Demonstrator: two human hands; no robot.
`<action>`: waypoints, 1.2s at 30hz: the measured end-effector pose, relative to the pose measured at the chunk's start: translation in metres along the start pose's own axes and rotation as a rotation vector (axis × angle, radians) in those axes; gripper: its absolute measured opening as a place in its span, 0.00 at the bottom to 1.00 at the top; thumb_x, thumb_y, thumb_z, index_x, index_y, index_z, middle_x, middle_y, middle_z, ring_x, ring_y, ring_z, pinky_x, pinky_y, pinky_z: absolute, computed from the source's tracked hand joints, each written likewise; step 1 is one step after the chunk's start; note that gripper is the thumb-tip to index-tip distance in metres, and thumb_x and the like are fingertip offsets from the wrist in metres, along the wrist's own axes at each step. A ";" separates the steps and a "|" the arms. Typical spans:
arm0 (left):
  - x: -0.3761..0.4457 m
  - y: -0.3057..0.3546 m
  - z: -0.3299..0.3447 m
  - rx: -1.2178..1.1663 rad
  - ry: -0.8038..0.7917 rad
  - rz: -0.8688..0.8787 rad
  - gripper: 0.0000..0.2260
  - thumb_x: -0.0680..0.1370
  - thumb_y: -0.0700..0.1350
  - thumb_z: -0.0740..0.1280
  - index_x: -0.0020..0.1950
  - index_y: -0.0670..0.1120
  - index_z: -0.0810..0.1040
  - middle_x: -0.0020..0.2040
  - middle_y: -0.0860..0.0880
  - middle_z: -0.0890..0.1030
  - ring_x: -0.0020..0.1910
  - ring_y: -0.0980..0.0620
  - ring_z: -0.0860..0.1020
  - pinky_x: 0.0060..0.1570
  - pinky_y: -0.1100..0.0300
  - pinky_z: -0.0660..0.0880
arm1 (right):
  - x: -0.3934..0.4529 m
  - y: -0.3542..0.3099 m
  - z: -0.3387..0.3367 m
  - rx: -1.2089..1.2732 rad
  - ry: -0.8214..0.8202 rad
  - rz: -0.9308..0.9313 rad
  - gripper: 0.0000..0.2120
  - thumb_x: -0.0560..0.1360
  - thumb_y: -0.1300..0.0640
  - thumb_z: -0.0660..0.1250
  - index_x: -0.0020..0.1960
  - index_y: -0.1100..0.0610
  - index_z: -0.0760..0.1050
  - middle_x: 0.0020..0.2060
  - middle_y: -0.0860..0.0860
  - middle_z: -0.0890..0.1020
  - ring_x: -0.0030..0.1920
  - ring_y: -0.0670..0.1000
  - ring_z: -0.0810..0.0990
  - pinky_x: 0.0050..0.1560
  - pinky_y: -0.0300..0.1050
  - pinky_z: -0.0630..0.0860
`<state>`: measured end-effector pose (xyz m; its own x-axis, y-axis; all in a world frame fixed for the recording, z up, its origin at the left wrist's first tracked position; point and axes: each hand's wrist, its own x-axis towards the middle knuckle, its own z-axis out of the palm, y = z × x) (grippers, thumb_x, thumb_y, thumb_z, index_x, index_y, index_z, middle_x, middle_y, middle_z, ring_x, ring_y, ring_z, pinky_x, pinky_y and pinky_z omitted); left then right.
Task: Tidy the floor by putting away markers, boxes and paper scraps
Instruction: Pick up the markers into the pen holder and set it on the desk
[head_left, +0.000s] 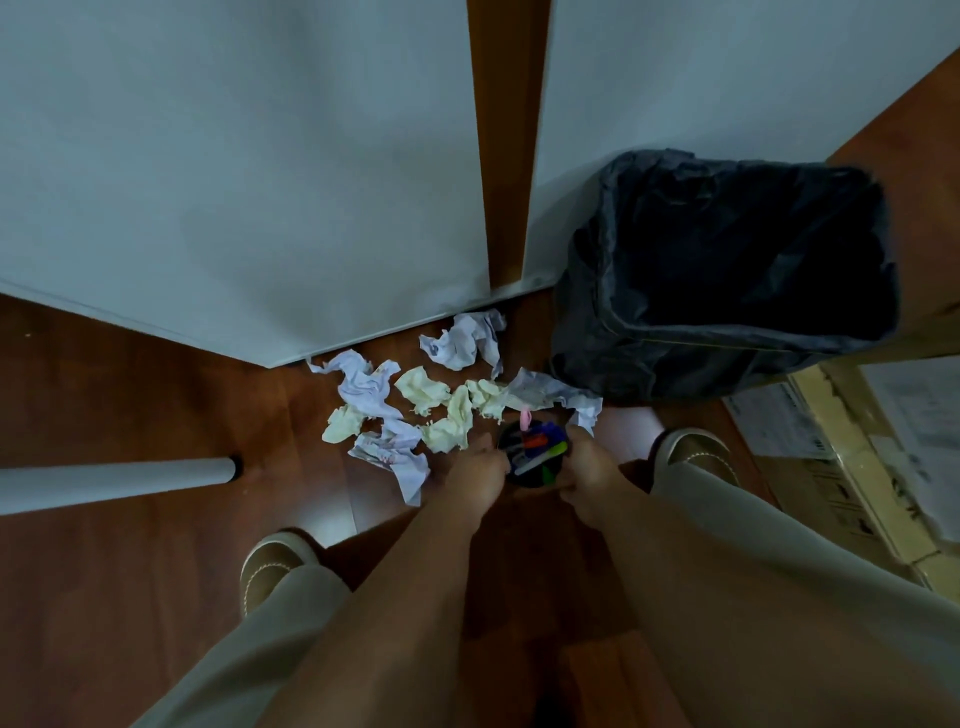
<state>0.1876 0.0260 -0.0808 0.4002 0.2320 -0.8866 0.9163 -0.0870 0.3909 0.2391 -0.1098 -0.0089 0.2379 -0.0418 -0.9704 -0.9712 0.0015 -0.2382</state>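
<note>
Paper scraps (415, 405) crowd floor ahead — bin (727, 280) right.

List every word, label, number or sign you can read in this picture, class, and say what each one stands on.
No text can be read.
Cardboard boxes: white sheets and labels with print, too blurred to read.
White crumpled paper scraps: faint marks, perhaps scribbles, not legible.
Markers in the black cup: no readable brand.
Black bin liner: no print seen.

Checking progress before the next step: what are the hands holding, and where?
Both hands, left and right, grip the dark marker cup by its opposite sides.
</note>
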 end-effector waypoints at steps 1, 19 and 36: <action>-0.013 0.011 -0.002 -0.002 -0.043 -0.003 0.29 0.67 0.48 0.63 0.70 0.49 0.73 0.68 0.49 0.75 0.67 0.45 0.73 0.67 0.46 0.71 | 0.004 -0.001 0.002 0.020 0.001 0.013 0.23 0.82 0.45 0.54 0.68 0.59 0.71 0.63 0.60 0.77 0.57 0.57 0.77 0.38 0.44 0.68; -0.181 0.044 -0.107 -0.107 -0.140 0.165 0.18 0.77 0.30 0.58 0.60 0.48 0.77 0.50 0.51 0.80 0.50 0.54 0.78 0.45 0.62 0.76 | -0.110 0.019 0.046 0.235 0.074 -0.275 0.18 0.79 0.49 0.57 0.55 0.60 0.80 0.46 0.53 0.82 0.43 0.52 0.76 0.43 0.47 0.69; -0.376 0.036 -0.265 -0.244 -0.343 0.876 0.20 0.74 0.31 0.65 0.63 0.47 0.80 0.54 0.44 0.85 0.54 0.47 0.83 0.52 0.56 0.79 | -0.389 0.093 0.130 0.836 -0.149 -0.865 0.11 0.77 0.69 0.58 0.49 0.65 0.80 0.40 0.53 0.76 0.32 0.43 0.73 0.27 0.31 0.75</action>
<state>0.0668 0.1918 0.3327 0.9567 -0.1175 -0.2662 0.2796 0.1178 0.9529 0.0574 0.0363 0.3414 0.8570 -0.2329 -0.4597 -0.1966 0.6768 -0.7095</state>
